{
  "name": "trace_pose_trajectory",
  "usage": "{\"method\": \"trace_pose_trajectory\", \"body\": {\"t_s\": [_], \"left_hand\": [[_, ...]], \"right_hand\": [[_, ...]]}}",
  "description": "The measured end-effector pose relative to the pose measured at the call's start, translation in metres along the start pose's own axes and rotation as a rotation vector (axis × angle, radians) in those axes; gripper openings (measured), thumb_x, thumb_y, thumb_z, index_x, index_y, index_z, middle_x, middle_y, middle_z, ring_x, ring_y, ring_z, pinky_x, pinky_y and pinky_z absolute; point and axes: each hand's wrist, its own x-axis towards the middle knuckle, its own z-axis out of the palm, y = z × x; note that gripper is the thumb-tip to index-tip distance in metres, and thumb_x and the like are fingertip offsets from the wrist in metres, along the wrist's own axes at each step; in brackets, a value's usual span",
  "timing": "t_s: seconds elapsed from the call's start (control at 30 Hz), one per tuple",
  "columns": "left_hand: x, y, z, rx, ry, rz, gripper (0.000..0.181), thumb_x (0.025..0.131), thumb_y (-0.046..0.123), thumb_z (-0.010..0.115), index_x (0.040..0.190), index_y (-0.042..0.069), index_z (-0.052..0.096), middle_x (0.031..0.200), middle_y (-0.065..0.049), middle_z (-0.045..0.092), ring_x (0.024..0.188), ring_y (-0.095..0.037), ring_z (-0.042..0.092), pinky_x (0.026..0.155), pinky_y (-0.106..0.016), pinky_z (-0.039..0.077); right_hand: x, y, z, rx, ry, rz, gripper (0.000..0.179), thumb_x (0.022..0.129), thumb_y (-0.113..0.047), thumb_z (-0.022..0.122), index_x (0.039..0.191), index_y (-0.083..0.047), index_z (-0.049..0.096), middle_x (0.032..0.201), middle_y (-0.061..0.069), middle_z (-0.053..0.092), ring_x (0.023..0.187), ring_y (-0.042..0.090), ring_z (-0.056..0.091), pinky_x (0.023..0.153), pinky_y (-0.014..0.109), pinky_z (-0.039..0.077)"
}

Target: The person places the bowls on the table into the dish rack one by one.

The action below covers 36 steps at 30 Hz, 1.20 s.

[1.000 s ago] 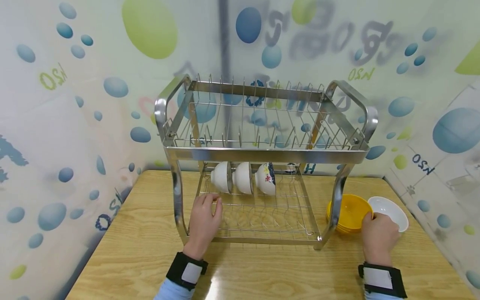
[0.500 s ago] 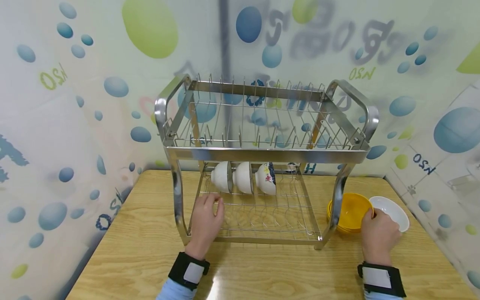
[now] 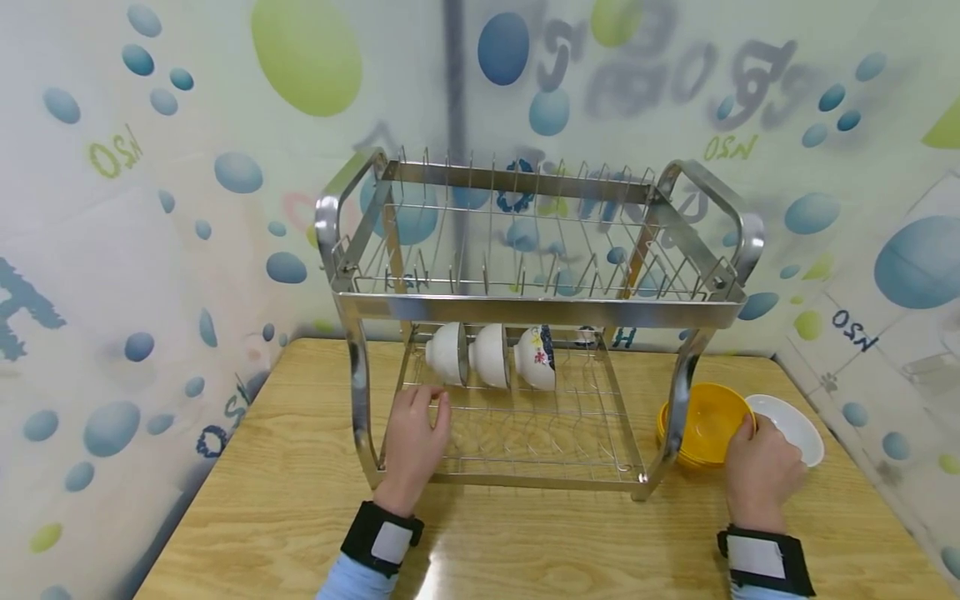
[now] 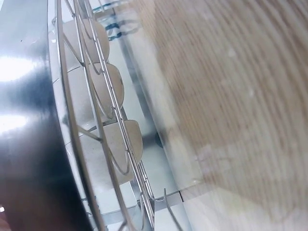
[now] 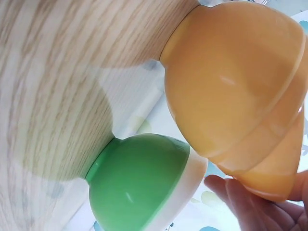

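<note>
My right hand (image 3: 763,473) pinches the rim of the top yellow bowl (image 3: 711,417) in a nested stack right of the rack. In the right wrist view that top bowl (image 5: 274,168) tilts up from the orange-yellow bowls (image 5: 231,77) under it. Beside the stack is a bowl (image 3: 787,427) with a white inside; its outside (image 5: 139,175) is green. My left hand (image 3: 415,446) is over the left front of the rack's lower tier, fingers loosely bent, holding nothing visible. Behind it, three white bowls (image 3: 446,354) stand on edge in a row, the rightmost flowered.
A two-tier metal dish rack (image 3: 540,310) stands on the wooden table (image 3: 555,542). Its upper tier has upright wire prongs. The rack's right front leg (image 3: 681,400) stands between the lower tier and the yellow stack. A patterned wall covering (image 3: 187,250) rises behind.
The top yellow bowl's rim has risen slightly and tilted in my right hand. My left hand has stayed nearly in place. The head view has shifted a little.
</note>
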Motion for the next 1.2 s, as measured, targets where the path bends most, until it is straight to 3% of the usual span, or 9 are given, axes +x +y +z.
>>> {"method": "trace_pose_trajectory", "body": {"t_s": [0.33,0.7,0.87,1.07,1.2], "left_hand": [[0.008,-0.001,-0.003,-0.013,0.039,-0.002,0.016,0.091,0.015,0.060,0.088,0.001,0.067,0.085,-0.014,0.065,0.084,-0.030,0.060,0.071,-0.041,0.051],[0.015,-0.004,-0.006,-0.044,0.048,-0.039,0.016,0.092,0.015,0.060,0.090,0.000,0.066,0.085,-0.016,0.066,0.081,-0.030,0.059,0.067,-0.039,0.049],[0.016,-0.003,-0.008,-0.047,0.047,-0.064,0.018,0.092,0.016,0.059,0.092,0.000,0.067,0.086,-0.015,0.066,0.084,-0.031,0.059,0.067,-0.041,0.049],[0.018,-0.003,-0.009,-0.051,0.053,-0.088,0.017,0.091,0.015,0.060,0.091,0.000,0.067,0.086,-0.015,0.065,0.083,-0.031,0.059,0.067,-0.040,0.050],[0.019,-0.003,-0.010,-0.046,0.016,-0.131,0.016,0.091,0.015,0.060,0.094,0.001,0.066,0.089,-0.015,0.064,0.086,-0.032,0.058,0.069,-0.041,0.050]], "right_hand": [[-0.003,-0.003,-0.003,0.025,0.087,-0.012,0.040,0.102,-0.022,0.038,0.115,0.012,0.055,0.088,0.037,0.060,0.063,0.050,0.052,0.056,0.054,0.042],[0.000,-0.003,-0.006,0.131,0.156,0.004,0.040,0.104,-0.019,0.030,0.121,0.010,0.051,0.100,0.039,0.059,0.082,0.057,0.054,0.069,0.062,0.044],[-0.001,-0.006,-0.012,0.158,0.154,0.029,0.043,0.105,-0.020,0.025,0.128,0.008,0.047,0.103,0.039,0.058,0.090,0.056,0.055,0.079,0.062,0.045],[-0.003,-0.004,-0.019,0.147,0.128,0.047,0.043,0.105,-0.019,0.023,0.128,0.011,0.043,0.095,0.039,0.055,0.082,0.055,0.053,0.073,0.061,0.045],[-0.004,-0.003,-0.026,0.137,0.092,0.045,0.041,0.104,-0.016,0.024,0.127,0.013,0.041,0.096,0.040,0.053,0.083,0.055,0.053,0.072,0.061,0.044]]}}
